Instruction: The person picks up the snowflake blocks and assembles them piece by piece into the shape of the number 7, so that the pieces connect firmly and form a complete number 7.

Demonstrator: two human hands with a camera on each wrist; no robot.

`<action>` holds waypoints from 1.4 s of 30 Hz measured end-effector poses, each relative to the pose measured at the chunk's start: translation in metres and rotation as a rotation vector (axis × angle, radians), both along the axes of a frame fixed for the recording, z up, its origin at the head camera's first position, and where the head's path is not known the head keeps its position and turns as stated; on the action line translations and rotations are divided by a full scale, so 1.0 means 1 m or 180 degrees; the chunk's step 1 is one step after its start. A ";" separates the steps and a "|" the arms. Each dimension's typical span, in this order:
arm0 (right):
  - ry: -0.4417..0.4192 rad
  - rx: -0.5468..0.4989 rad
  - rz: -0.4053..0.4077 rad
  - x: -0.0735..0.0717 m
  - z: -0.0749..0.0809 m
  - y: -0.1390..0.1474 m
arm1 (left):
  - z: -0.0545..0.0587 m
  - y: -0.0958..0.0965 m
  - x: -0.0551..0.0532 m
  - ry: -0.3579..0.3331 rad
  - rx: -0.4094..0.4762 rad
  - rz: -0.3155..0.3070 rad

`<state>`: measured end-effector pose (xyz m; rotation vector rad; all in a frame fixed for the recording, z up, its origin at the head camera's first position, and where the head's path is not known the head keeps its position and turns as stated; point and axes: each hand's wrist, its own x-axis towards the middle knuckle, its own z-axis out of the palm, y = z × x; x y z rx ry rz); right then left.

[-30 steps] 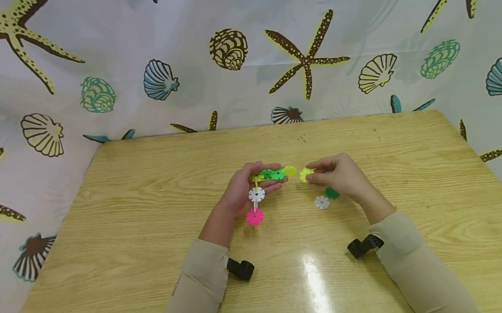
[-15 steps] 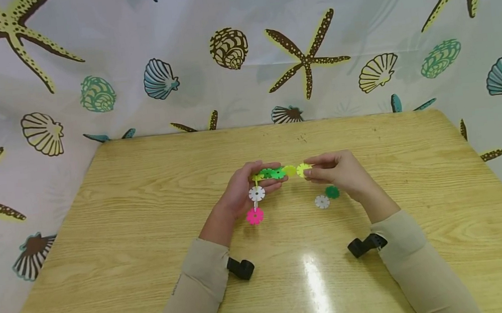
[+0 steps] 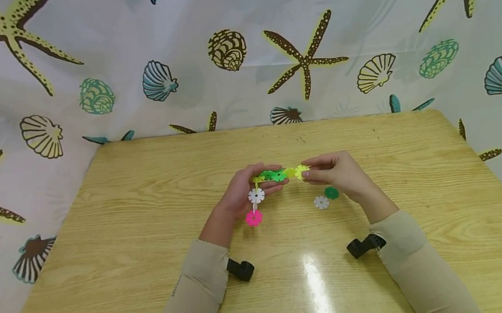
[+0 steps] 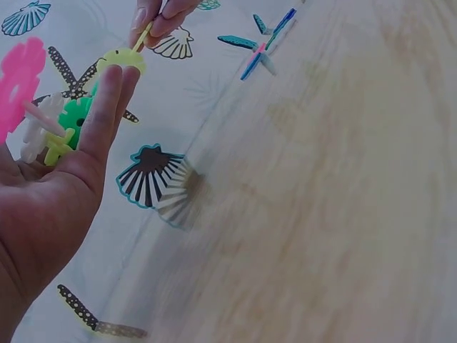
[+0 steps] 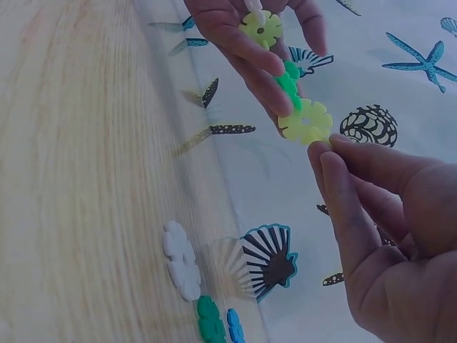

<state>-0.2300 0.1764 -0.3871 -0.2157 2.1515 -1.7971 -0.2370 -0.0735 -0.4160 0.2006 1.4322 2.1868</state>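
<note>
My left hand holds a chain of slotted plastic snowflake discs between its thumb and fingers, above the table. The chain runs right through green discs to a yellow disc. At its left end, a white disc and a pink disc hang down. My right hand pinches another yellow disc by thumb and fingertips, edge to edge with the chain's yellow end. In the left wrist view this pinched disc shows edge-on at the chain's tip. Part of the chain is hidden by the left fingers.
On the wooden table, a loose white disc and a green disc lie below my right hand. A blue disc shows beside them in the right wrist view. A shell-patterned cloth stands behind the table.
My right hand has moved slightly left and up, bringing its yellow disc from a gap away to meet the chain's yellow end. My left hand stays nearly still.
</note>
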 end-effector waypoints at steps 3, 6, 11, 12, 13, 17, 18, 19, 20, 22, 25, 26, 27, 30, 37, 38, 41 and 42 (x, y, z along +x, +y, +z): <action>0.0041 -0.0008 0.0001 0.000 -0.001 -0.001 | 0.000 0.000 0.000 -0.0004 -0.0025 0.0042; 0.0063 -0.0066 -0.0030 0.000 -0.003 -0.004 | -0.001 0.001 0.001 -0.0009 -0.0039 0.0104; 0.0000 -0.0197 -0.0137 0.000 -0.006 -0.007 | -0.003 0.002 0.001 0.0139 -0.0081 0.0184; -0.0022 -0.0225 -0.0163 0.001 -0.006 -0.007 | -0.003 0.002 0.001 0.0185 -0.0093 0.0187; -0.0039 -0.0254 -0.0176 0.001 -0.006 -0.007 | -0.004 0.002 0.001 0.0230 -0.0101 0.0171; -0.0102 -0.0429 -0.0235 0.001 -0.005 -0.008 | -0.005 0.001 0.002 0.0357 -0.0169 0.0144; -0.0113 -0.0469 -0.0241 0.001 -0.005 -0.008 | -0.006 0.001 0.002 0.0371 -0.0180 0.0138; -0.0120 -0.0496 -0.0242 0.001 -0.005 -0.008 | -0.006 0.001 0.002 0.0390 -0.0191 0.0126; -0.0131 -0.0526 -0.0243 0.001 -0.006 -0.008 | -0.006 0.001 0.002 0.0403 -0.0195 0.0116; -0.0159 -0.0563 -0.0265 0.001 -0.006 -0.009 | -0.006 0.001 0.001 0.0431 -0.0191 0.0069; -0.0182 -0.0571 -0.0279 0.001 -0.007 -0.008 | -0.007 0.001 0.002 0.0473 -0.0180 -0.0022; -0.0189 -0.0567 -0.0285 0.001 -0.007 -0.007 | -0.007 0.000 0.002 0.0487 -0.0178 -0.0056; -0.0199 -0.0563 -0.0291 0.002 -0.008 -0.007 | -0.007 0.000 0.002 0.0498 -0.0180 -0.0093; -0.0214 -0.0537 -0.0248 0.002 -0.008 -0.004 | -0.008 0.003 0.002 0.0503 -0.0133 -0.0181; -0.0211 -0.0394 -0.0260 0.003 -0.006 -0.001 | -0.010 0.009 0.003 0.0511 -0.0095 -0.0227; -0.0193 -0.0358 -0.0277 0.002 -0.006 -0.001 | -0.010 0.009 0.003 0.0530 -0.0117 -0.0246; -0.0148 -0.0280 -0.0279 0.000 -0.005 -0.003 | -0.009 0.007 0.004 0.0499 -0.0136 -0.0282; -0.0142 -0.0283 -0.0287 -0.001 -0.005 -0.003 | -0.008 0.006 0.004 0.0488 -0.0140 -0.0295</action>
